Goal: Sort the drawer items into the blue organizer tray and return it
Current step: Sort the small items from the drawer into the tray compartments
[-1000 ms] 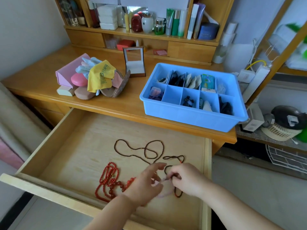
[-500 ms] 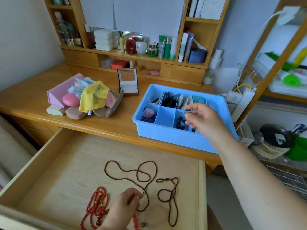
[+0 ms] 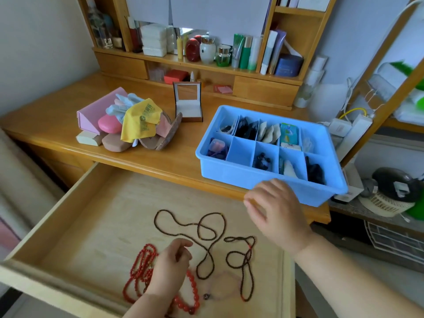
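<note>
Head view: bead strings (image 3: 207, 235) in drawer between both hands.

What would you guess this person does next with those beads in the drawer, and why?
Probably the right hand, open and holding nothing, drops to the dark bead strand and lifts it toward the blue tray. The strands lie loose in the open drawer, the tray's second front compartment looks bare, and the left hand already rests at the red beads.

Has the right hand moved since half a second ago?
Yes. The right hand has come back from over the blue organizer tray toward the open drawer.
</note>
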Action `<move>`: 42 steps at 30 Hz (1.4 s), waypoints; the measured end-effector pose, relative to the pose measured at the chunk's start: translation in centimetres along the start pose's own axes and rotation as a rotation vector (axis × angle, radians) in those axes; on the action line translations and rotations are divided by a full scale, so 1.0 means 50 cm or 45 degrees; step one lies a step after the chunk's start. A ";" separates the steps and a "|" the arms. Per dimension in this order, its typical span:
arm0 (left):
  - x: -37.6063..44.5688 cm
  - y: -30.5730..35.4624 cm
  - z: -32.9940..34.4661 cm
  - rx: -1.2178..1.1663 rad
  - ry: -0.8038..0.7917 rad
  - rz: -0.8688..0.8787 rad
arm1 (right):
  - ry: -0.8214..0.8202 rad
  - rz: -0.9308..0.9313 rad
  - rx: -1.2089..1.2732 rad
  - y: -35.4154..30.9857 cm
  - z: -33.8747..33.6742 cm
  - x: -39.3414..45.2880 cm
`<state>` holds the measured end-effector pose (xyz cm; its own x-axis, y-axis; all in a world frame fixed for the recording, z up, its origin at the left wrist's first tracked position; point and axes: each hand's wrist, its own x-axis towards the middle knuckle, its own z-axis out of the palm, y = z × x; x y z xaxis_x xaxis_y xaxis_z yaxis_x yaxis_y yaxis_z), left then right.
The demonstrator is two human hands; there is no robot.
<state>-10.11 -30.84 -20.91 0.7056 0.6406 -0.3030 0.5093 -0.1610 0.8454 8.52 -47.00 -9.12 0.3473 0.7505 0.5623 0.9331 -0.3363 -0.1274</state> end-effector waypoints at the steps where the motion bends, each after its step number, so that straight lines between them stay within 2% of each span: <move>1: 0.001 -0.002 -0.008 -0.004 0.032 0.000 | -0.173 0.061 0.044 -0.015 0.021 -0.041; 5: 0.001 -0.014 -0.040 0.041 0.094 0.004 | -0.923 0.864 0.106 -0.030 0.115 -0.152; 7: -0.005 -0.019 -0.048 0.045 0.099 -0.019 | -1.085 1.031 0.066 -0.029 0.153 -0.172; 10: -0.009 -0.021 -0.048 0.035 0.092 -0.038 | -1.018 1.084 0.044 -0.042 0.188 -0.186; 14: -0.007 -0.017 -0.041 0.106 0.096 -0.007 | -0.974 1.049 0.190 -0.066 0.205 -0.207; 18: -0.022 0.004 -0.021 0.074 -0.004 0.061 | -0.822 1.111 0.524 -0.066 0.155 -0.186; 20: -0.035 0.033 -0.004 0.058 -0.098 0.207 | -0.755 1.082 0.699 -0.072 0.121 -0.165; 23: -0.043 0.091 0.031 0.141 -0.269 0.549 | -0.686 0.977 0.900 -0.090 0.068 -0.126; 25: -0.042 0.132 0.046 0.168 -0.286 0.659 | -0.620 0.965 1.033 -0.102 0.038 -0.101; 30: -0.038 0.193 0.035 0.005 -0.343 0.539 | -0.378 1.128 1.408 -0.099 -0.017 -0.071; 32: -0.029 0.202 0.011 0.049 -0.200 0.534 | -0.371 1.141 1.456 -0.087 -0.032 -0.071; 34: -0.010 0.204 -0.026 0.020 0.037 0.435 | -0.470 1.069 1.263 -0.069 -0.039 -0.078; 36: 0.011 0.200 -0.072 -0.287 0.227 0.213 | -0.532 0.977 0.930 -0.051 -0.039 -0.090; 38: 0.031 0.189 -0.119 -0.646 0.273 0.010 | -0.461 1.027 0.802 -0.038 -0.034 -0.104; 42: 0.041 0.160 -0.183 -1.130 0.218 -0.176 | -0.188 1.410 1.089 -0.023 -0.014 -0.131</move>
<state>-9.10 -23.95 -10.74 0.5477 0.7252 -0.4173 -0.0317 0.5164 0.8558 5.11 -51.95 -12.08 0.8859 0.3979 -0.2386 -0.0779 -0.3793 -0.9220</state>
